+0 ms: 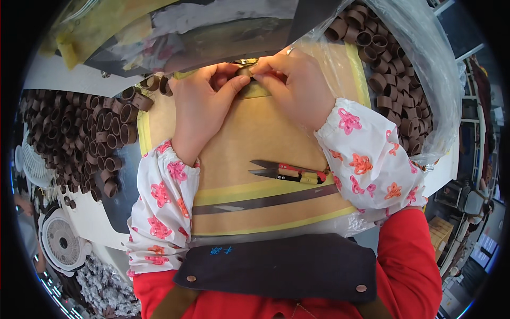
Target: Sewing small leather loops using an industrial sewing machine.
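Note:
Close together at the top middle, my two hands meet under a large machine head [223, 45] covered in dark and taped sheeting. My left hand [210, 90] is closed, thumb and fingers pinching one side of a small brown band [245, 72]. On the other side, my right hand [287, 77] pinches the same band between thumb and forefinger. Fingers hide most of the band. Lit metal parts [247, 61] show just beyond the fingertips. Nearer to me, thread snips [291, 172] with red and black handles lie on the tan work surface [234, 143], blades pointing left.
A big heap of brown bands [101, 127] spreads over the left side. More brown bands [396, 80] fill a clear plastic bag [443, 80] at the right. A white fan [62, 242] stands at lower left. Shelving [470, 127] is at far right.

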`<state>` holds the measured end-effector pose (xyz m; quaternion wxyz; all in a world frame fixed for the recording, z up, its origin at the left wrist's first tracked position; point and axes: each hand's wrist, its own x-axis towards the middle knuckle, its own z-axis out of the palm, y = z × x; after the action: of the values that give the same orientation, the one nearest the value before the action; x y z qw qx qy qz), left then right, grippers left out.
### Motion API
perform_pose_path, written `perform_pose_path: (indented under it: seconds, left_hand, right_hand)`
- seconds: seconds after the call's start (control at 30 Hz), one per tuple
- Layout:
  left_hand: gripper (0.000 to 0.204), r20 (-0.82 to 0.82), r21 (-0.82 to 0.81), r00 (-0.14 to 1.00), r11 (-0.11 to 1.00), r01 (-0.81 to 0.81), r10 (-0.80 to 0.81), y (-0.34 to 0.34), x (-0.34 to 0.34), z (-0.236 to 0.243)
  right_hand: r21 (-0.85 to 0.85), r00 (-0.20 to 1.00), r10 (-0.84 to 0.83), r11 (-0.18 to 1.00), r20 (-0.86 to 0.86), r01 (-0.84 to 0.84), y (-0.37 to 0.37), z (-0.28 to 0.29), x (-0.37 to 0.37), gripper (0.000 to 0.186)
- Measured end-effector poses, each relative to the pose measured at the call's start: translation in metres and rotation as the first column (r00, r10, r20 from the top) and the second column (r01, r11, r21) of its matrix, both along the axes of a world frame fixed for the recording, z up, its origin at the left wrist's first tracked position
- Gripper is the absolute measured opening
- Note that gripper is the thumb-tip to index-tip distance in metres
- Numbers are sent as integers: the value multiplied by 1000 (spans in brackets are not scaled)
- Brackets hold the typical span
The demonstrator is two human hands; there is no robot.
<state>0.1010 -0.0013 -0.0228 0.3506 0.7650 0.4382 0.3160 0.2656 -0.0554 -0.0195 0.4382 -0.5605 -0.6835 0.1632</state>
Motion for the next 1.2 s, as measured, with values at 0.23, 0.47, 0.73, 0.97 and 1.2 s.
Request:
perform_pose_path:
  seconds: [0.23, 0.47, 0.73, 0.97, 1.2]
  left_hand:
    - [28, -4, -11, 1000, 1000, -24, 24, 5, 3, -2]
    - [26, -44, -71, 999, 997, 5, -8, 4, 3, 2]
    - [24, -103, 85, 994, 995, 49, -40, 8, 2, -1]
    - [22, -46, 8, 997, 998, 60, -59, 11, -3, -6]
    - [19, -90, 78, 994, 995, 69, -62, 8, 0, -1]
  right_hand:
    - [63, 988, -61, 997, 139, 53, 8, -2, 0, 11]
    - [5, 986, -62, 998, 154, 62, 6, -2, 1, 10]
    - [0, 954, -136, 990, 267, 141, 4, 7, -3, 6]
    - [-21, 946, -83, 995, 313, 95, 10, 6, -5, 11]
    - [67, 959, -103, 994, 264, 88, 8, 1, 0, 11]
